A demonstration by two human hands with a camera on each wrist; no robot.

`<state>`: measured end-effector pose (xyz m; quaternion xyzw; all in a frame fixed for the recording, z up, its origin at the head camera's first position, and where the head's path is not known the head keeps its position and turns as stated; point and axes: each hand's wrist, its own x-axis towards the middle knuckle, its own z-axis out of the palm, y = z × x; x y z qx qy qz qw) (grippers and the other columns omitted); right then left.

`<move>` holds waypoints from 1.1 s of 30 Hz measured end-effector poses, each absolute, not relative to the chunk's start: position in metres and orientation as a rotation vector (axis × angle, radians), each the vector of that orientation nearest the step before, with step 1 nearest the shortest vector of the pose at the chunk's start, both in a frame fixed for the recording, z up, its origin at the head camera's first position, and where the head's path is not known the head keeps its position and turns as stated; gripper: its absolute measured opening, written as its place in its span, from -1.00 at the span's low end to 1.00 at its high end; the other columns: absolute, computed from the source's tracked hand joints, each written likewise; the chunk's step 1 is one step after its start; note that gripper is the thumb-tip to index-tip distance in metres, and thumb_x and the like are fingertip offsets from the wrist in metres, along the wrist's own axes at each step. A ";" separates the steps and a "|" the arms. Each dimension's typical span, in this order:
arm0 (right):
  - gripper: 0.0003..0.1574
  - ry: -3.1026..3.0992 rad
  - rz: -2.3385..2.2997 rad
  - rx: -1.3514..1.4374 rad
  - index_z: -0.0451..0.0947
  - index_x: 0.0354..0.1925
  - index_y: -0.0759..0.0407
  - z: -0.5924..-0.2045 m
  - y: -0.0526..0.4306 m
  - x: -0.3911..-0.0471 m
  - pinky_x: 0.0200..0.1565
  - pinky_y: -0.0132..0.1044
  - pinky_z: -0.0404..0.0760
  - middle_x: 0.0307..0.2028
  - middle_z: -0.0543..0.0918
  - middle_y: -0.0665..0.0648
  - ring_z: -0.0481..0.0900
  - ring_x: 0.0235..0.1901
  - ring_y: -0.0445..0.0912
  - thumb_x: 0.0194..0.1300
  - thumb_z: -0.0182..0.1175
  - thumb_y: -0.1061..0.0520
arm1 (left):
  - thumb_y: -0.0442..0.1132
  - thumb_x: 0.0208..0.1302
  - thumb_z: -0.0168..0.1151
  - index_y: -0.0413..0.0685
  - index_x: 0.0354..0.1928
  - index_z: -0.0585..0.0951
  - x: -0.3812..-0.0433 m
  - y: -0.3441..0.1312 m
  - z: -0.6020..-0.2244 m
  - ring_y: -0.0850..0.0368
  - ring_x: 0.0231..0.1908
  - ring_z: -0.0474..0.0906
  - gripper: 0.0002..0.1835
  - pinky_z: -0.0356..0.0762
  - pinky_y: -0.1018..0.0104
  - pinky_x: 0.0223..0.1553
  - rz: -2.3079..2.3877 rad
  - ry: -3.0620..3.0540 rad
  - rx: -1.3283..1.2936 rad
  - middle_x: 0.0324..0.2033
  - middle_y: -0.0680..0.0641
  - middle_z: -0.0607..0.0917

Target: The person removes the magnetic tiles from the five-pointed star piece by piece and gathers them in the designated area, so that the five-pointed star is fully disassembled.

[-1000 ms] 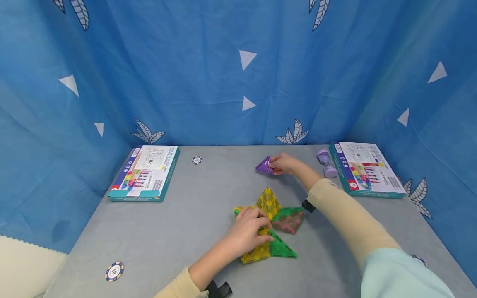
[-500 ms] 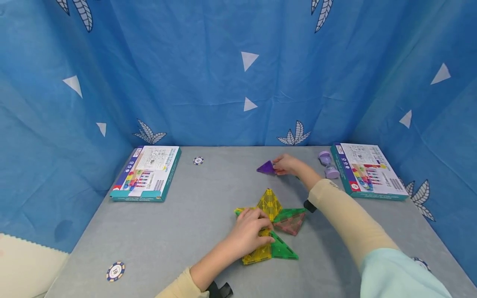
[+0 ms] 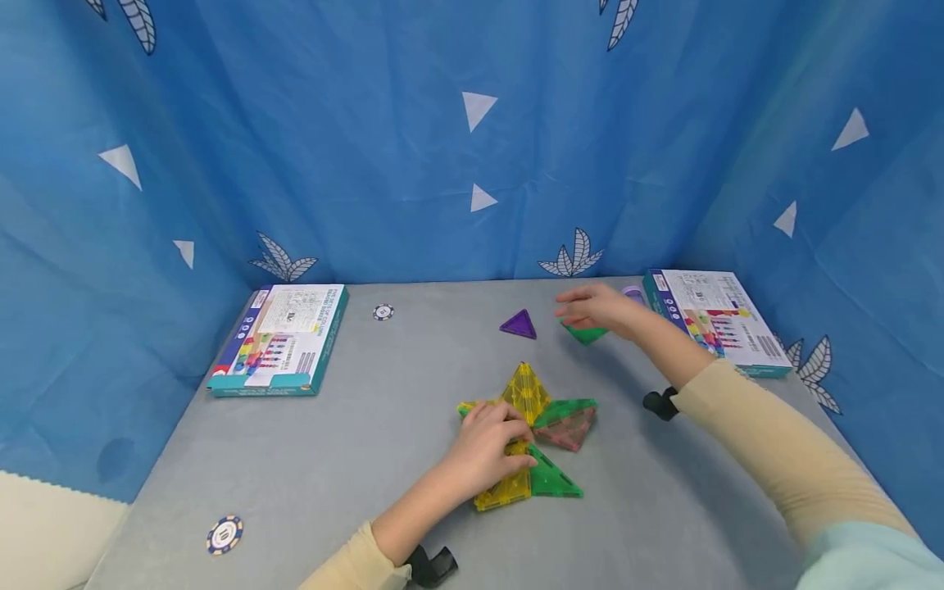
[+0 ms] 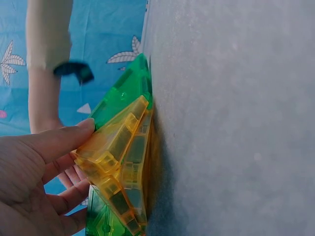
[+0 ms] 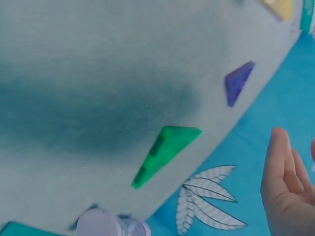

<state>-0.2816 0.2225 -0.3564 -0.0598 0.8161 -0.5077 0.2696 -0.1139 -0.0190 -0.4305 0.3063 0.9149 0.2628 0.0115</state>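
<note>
My left hand [image 3: 483, 451] grips a star-like build of translucent magnetic tiles. In the left wrist view, the thumb lies against a yellow tile [image 4: 110, 142], with the fingers curled behind. A raised yellow tile [image 3: 526, 393], a red tile [image 3: 568, 430] and a green tile [image 3: 551, 477] show around the hand, which hides the build's middle. At the back, my right hand [image 3: 601, 309] hovers with its fingers extended, holding nothing. Partly under it lies a loose green triangular tile [image 5: 166, 150]. To its left a purple triangular tile [image 3: 519, 324] lies flat.
Two flat printed boxes stand on the table: a left box [image 3: 283, 340] and a right box [image 3: 715, 319]. A purple sand timer [image 5: 101, 223] is mostly hidden behind the right hand. One poker chip [image 3: 383, 312] lies at the back, another chip [image 3: 224, 534] at front left.
My right hand has let go of the purple tile, left it on the table, and moved right, over the green tile. The left hand keeps its grip on the build.
</note>
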 end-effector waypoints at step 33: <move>-0.84 2.380 -0.882 -0.719 0.52 -0.40 0.07 -0.416 0.196 -0.103 -0.55 -0.39 0.31 -0.62 0.41 -0.11 0.28 -0.64 -0.29 0.08 0.35 0.20 | 0.07 0.02 0.39 0.23 -0.34 0.61 -0.123 -0.030 -0.419 0.12 0.11 0.39 -0.79 0.01 -0.06 0.30 0.744 2.755 0.972 0.01 0.11 0.53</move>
